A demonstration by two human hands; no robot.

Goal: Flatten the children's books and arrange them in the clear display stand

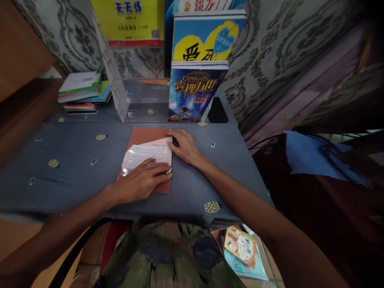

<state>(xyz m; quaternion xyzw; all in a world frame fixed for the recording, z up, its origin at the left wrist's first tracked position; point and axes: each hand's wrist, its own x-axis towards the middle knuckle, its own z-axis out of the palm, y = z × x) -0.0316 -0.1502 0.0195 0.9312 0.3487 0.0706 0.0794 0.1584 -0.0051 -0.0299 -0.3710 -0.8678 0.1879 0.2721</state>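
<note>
A thin booklet (150,133) with a reddish-brown surface lies on the cloth-covered table in front of me. Across it, at a slant, is a glossy pinkish-white printed sheet (150,151); whether it is loose or part of the booklet, I cannot tell. My left hand (145,178) lies flat over the sheet's lower part, fingers stretched to the right. At the upper right edge rests my right hand (186,147), its index finger on the brown surface and its thumb apart from it, touching the sheet's corner. Its other fingers are partly hidden.
Behind the booklet stands a clear acrylic book rack (118,96) holding several books, a dark blue one (195,94) in front. A black phone (218,110) lies to its right. Books are stacked (82,90) at the back left. More books (243,250) lie below the table's front edge.
</note>
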